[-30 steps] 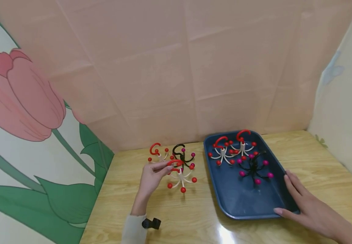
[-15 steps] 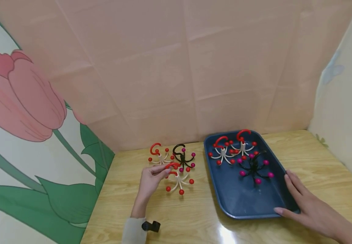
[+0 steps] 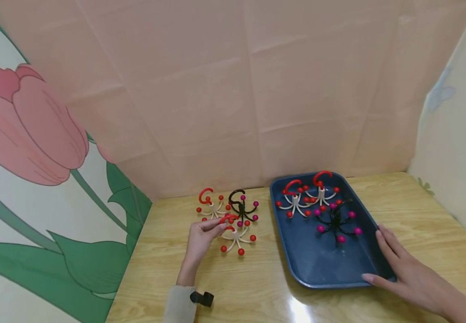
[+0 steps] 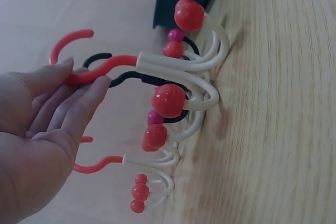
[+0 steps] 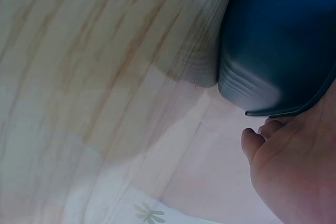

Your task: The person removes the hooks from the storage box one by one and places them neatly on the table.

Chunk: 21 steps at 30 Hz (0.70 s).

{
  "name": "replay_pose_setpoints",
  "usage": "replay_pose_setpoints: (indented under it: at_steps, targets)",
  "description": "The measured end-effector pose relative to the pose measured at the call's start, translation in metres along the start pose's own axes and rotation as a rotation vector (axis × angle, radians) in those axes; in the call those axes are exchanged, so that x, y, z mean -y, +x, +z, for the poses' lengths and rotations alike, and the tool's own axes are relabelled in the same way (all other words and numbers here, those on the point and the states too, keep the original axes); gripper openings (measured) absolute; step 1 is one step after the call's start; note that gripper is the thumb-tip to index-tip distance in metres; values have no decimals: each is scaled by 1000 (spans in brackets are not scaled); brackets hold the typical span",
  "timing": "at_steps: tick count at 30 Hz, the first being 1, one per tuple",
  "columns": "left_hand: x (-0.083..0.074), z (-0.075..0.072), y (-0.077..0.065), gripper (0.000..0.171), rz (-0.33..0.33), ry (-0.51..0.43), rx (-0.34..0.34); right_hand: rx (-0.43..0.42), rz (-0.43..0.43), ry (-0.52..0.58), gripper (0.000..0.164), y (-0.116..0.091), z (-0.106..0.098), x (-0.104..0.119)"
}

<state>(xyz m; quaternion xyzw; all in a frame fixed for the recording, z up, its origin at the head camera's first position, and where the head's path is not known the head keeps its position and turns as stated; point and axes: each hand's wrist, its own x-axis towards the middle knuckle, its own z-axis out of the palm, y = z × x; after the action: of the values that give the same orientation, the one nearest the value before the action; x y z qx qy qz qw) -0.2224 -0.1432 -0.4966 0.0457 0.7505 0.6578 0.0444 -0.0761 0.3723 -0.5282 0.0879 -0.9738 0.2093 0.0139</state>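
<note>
My left hand (image 3: 202, 237) pinches the red hook of a white claw hanger (image 4: 165, 64) between thumb and fingers. Its curved arms end in red balls and appear to touch the wooden table. Just behind it stand a black claw hanger (image 3: 241, 209) with magenta balls and another red-and-white claw hanger (image 3: 212, 210). My right hand (image 3: 412, 278) rests at the near right corner of a dark blue tray (image 3: 317, 264), fingers straight along the right side and thumb on the near rim. Only part of this hand shows beside the tray wall (image 5: 252, 85) in the right wrist view.
Inside the tray are two red-and-white claw hangers (image 3: 295, 206) and a black claw hanger (image 3: 336, 220) with magenta balls. A pinkish sheet (image 3: 200, 103) covers the wall behind the table (image 3: 253, 291). A tulip-patterned panel (image 3: 75, 215) borders the left side.
The pinched claw hanger has come down and slightly nearer and to the left, onto the table, with my left hand still on its hook. My right hand and the tray have barely moved.
</note>
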Motion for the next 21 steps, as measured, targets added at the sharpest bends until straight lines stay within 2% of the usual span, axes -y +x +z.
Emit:
replay_pose_setpoints:
  at_steps: [7,12,16,21]
  targets:
    - [-1,0,0,35,-4,8,16,12,11,8,118,1,-2,1]
    - [-2,4,1,33,5,35,-10,8,12,-7,117,-1,-3,0]
    - [-9,9,-1,42,81,123,-44,6,10,-2,118,-2,-2,-1]
    - [-33,19,-7,52,222,275,-68,16,13,11,117,-1,-1,1]
